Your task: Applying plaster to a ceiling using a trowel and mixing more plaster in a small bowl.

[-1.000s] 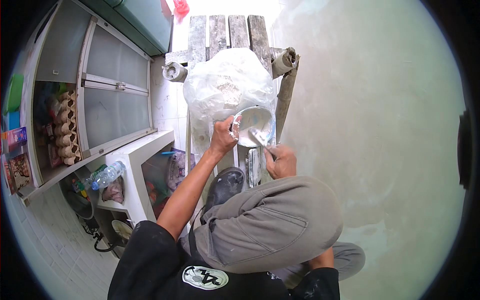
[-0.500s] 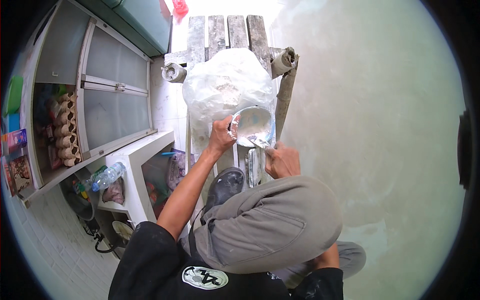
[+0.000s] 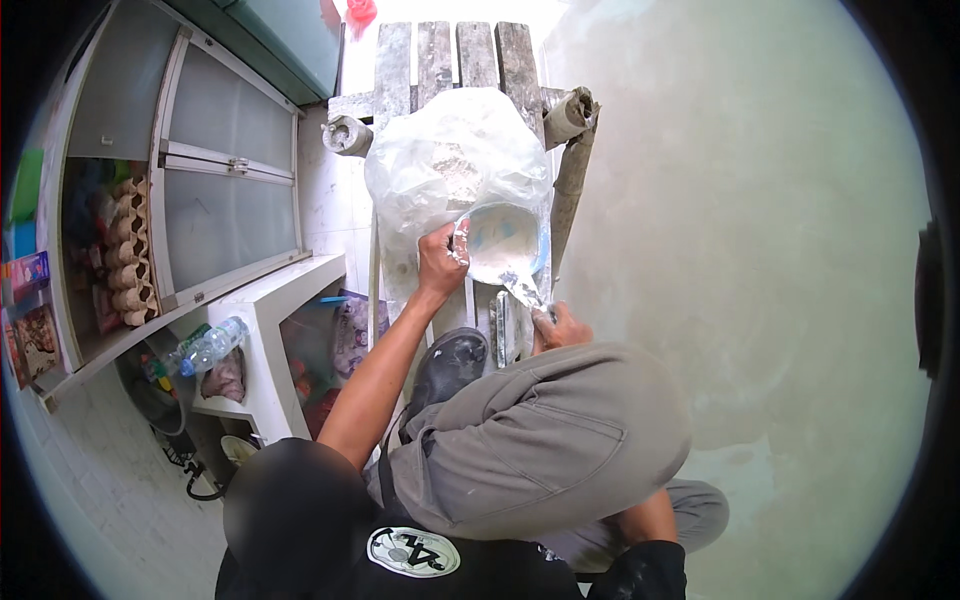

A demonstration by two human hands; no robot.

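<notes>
My left hand (image 3: 442, 262) is closed on the left rim of a white-and-blue tub (image 3: 503, 236), and white paste is smeared on its thumb and fingers. Pale, wet paste coats the tub's inside. A putty knife (image 3: 526, 292) with paste on its blade crosses the tub's near rim. Its handle is in my right hand (image 3: 562, 328), whose lower part my raised knee hides. Just beyond the tub, a crumpled clear plastic bag (image 3: 415, 180) with whitish powder lies on the slatted wooden bench (image 3: 478, 55).
My shoe (image 3: 450, 368) rests on the bench beside a flat tool (image 3: 509, 335) that is partly hidden. A tiled-base cabinet (image 3: 235, 225) with egg trays (image 3: 131, 255) and a plastic bottle (image 3: 213, 345) stands at left. A pale green-grey wall (image 3: 740, 220) fills the right.
My right hand has drawn back toward me. The putty knife's blade has come from inside the tub to its near rim, with more paste visible on it. My left hand keeps its hold.
</notes>
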